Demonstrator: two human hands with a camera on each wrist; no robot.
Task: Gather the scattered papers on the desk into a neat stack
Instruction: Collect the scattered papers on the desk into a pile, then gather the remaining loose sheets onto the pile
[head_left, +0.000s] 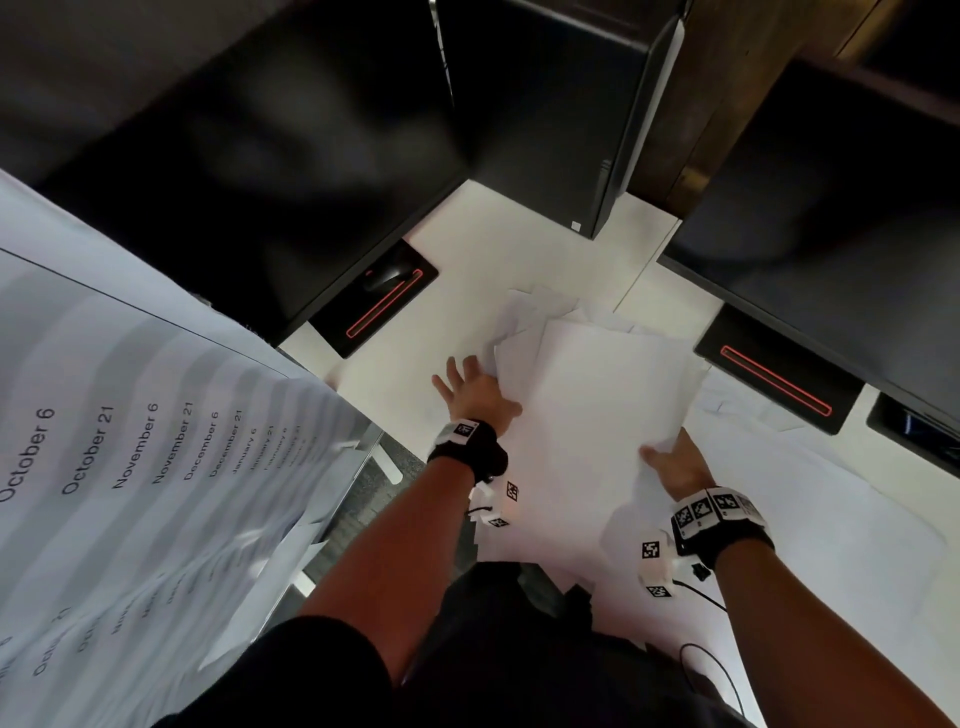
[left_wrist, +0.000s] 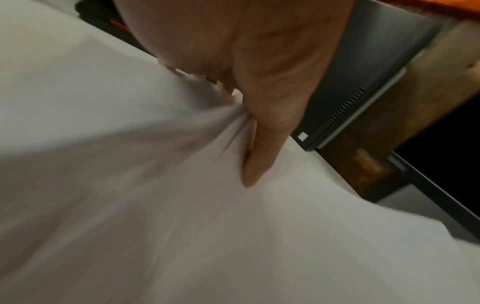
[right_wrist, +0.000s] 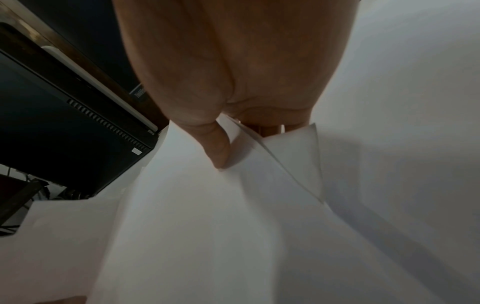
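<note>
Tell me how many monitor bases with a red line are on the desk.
2. One base sits far left of the papers, beyond the left hand. The other base sits at their right. More may be hidden.

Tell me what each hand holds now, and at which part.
The right hand pinches the papers at their near corner, thumb on top. The left hand presses and bunches their left edge.

Big dark screens (head_left: 249, 171) and their black stands (head_left: 376, 306) block the far worktop (head_left: 524, 239); only a white gap stays open between them.
</note>
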